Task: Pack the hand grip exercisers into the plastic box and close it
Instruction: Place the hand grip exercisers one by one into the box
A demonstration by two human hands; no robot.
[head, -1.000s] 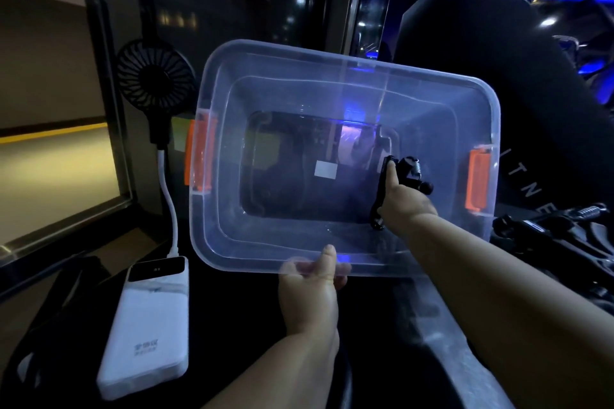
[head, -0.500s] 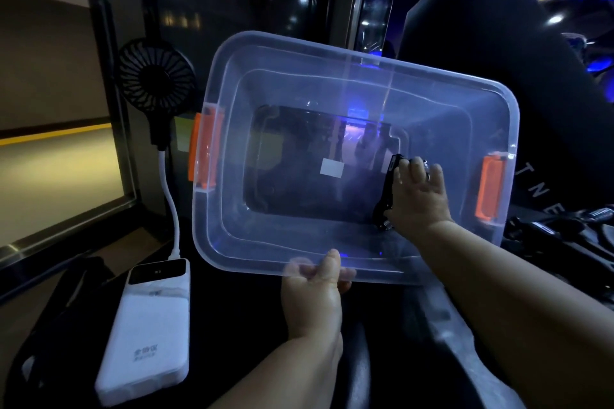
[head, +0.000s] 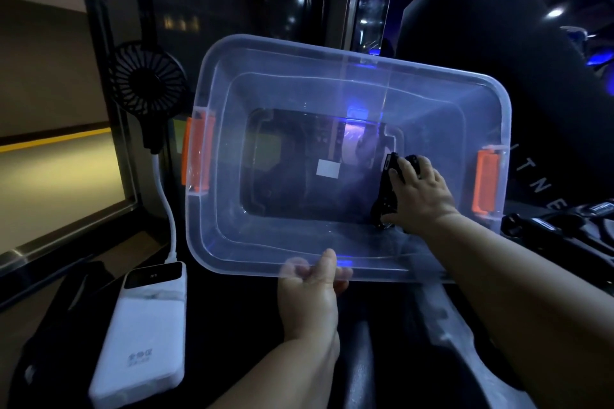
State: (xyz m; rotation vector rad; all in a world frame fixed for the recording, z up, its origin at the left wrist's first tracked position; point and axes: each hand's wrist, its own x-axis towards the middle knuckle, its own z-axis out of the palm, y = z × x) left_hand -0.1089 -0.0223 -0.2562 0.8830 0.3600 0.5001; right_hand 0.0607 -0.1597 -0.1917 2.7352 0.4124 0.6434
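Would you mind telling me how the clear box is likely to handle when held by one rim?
Probably light: the left hand pinching the near rim seems enough to hold the box tilted. Its thin clear walls likely flex slightly. The smooth floor looks slippery, so the exerciser in the right hand might slide once released.

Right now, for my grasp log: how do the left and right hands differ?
The left hand pinches the near rim of the plastic box from outside; the right hand reaches inside. The left holds only the box; the right holds a black hand grip exerciser. Both are bare.
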